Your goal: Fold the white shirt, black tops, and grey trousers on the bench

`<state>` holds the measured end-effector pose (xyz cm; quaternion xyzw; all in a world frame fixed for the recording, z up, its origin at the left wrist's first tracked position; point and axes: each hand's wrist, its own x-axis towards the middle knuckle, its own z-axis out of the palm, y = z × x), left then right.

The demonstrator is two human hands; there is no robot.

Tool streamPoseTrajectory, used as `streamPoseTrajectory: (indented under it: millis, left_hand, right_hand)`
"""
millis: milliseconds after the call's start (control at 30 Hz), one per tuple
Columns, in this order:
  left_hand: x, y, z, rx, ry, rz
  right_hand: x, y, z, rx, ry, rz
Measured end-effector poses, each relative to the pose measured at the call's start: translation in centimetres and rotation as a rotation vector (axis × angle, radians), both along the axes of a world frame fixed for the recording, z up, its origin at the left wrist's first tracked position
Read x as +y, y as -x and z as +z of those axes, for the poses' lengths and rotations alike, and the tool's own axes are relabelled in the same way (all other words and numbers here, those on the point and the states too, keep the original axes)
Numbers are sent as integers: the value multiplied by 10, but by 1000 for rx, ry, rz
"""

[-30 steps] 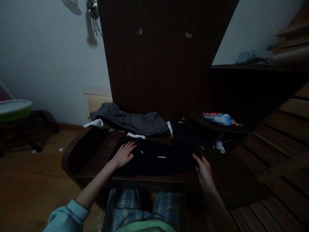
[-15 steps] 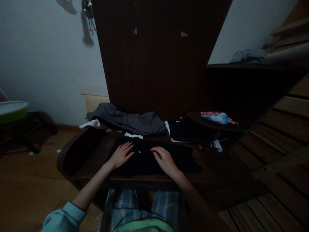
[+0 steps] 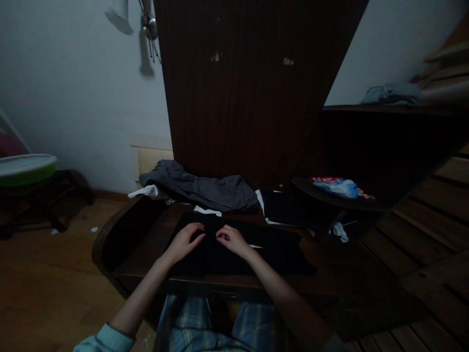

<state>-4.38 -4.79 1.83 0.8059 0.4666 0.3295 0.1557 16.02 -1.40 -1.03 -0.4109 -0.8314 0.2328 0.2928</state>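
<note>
Black cloth (image 3: 278, 254), possibly a folded garment, lies spread flat on the dark wooden bench top in front of me. On its left part rests my left hand (image 3: 186, 242), fingers slightly bent and the thumb apart. My right hand (image 3: 233, 240) is at the middle of the cloth with its fingertips curled in toward the thumb; what they pinch, if anything, I cannot make out. A small yellow-and-white mark or slip (image 3: 255, 246) shows on the cloth just right of my right wrist.
Behind the cloth lie a crumpled grey garment (image 3: 220, 193), a white scrap (image 3: 207, 211) and a dark folded stack with white edges (image 3: 282, 208). At right, a rounded shelf (image 3: 304, 185) holds a plastic packet (image 3: 339, 188). A green-and-white basin (image 3: 29, 170) stands far left.
My right hand has moved left toward my left hand and its fingers have curled in. My left hand's fingers have bent a little. The view has shifted slightly.
</note>
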Motion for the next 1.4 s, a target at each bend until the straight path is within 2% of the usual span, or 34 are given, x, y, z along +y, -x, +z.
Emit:
streamPoseTrajectory:
  millis: [100, 200, 333, 433, 533, 600, 667, 800, 900, 1100, 1200, 1333, 1400]
  left_hand:
    - [-21, -7, 1, -21, 56, -45]
    - [-47, -13, -8, 102, 42, -73]
    - [-64, -13, -22, 222, 11, -22]
    - [-65, -9, -24, 237, 14, -16]
    - [-64, -6, -21, 217, 20, -46]
    - [-65, -5, -20, 180, 38, -50]
    - [-66, -5, -20, 127, 65, -42]
    - [-65, -5, -24, 2, 109, 17]
    - [-64, -7, -26, -71, 153, 81]
    - [-63, -12, -24, -214, 184, 190]
    - [-60, -11, -26, -317, 163, 316]
    - [-51, -7, -31, -475, 120, 495]
    - [-48, -7, -31, -526, 118, 553]
  right_hand:
    - [1, 1, 1, -9, 23, 12]
    - [4, 3, 7, -22, 82, 0]
    - [14, 8, 20, -38, 280, -51]
    - [21, 14, 25, -90, 394, -172]
    - [19, 18, 21, -50, 273, -286]
    - [16, 19, 16, 29, 152, -275]
    - [13, 19, 12, 142, 111, -222]
    - [15, 19, 8, 397, 183, -120]
    - [17, 19, 7, 492, 226, -81]
    - [16, 20, 10, 497, 266, -50]
    - [14, 18, 13, 487, 269, -42]
    - [12, 16, 16, 526, 172, -32]
    - [11, 15, 16, 518, 214, 13]
